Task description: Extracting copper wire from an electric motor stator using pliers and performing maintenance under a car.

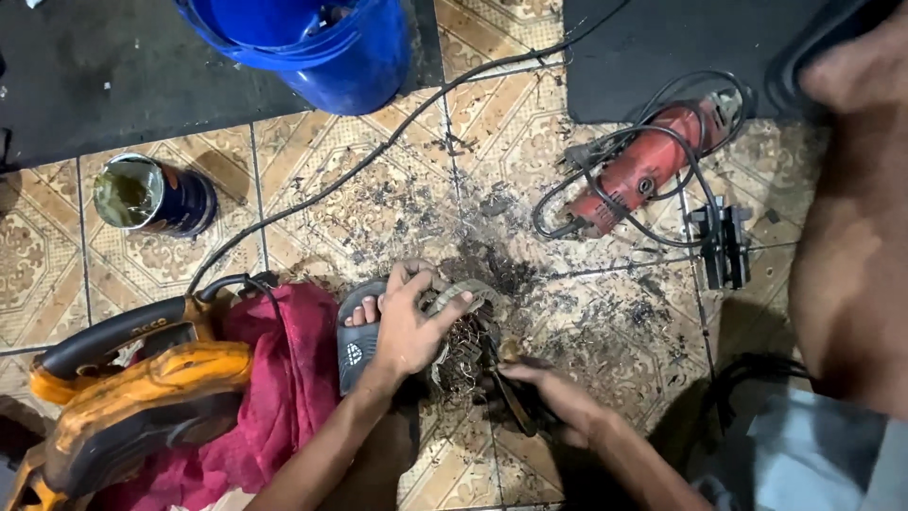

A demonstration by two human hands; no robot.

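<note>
From the head camera, the person is crouching over a patterned tile floor (312,203) and working on a round motor winding (463,326), a ring of metal with a tangle of fine copper wire spilling from its middle. It is sitting on the floor just in front of a foot in a dark sandal (357,336), amid dark scraps and filings. The left hand (407,326) is closing over the ring's near rim, fingers curled across the top and thumb underneath, pinning it down. The right hand (549,393) is wrapping around the handles of a dark plier-like tool (506,383), whose nose is reaching into the wire bundle; whether the tip is biting wire is too dim to tell.

The ring is looking heavy and rigid for its size, so the outer metal rim is the sound place to grip. The loose wire is looking thin, springy and sharp-ended, likely to prick or slip through bare fingers, so it is better pulled with the tool than by hand.

Around it, a red cloth (284,378) is lying beside an orange power tool (132,388) on the left, a red angle grinder (643,166) with coiled cord is resting well apart at upper right, and an open tin (151,196) and blue bucket (322,47) are standing farther off
</note>
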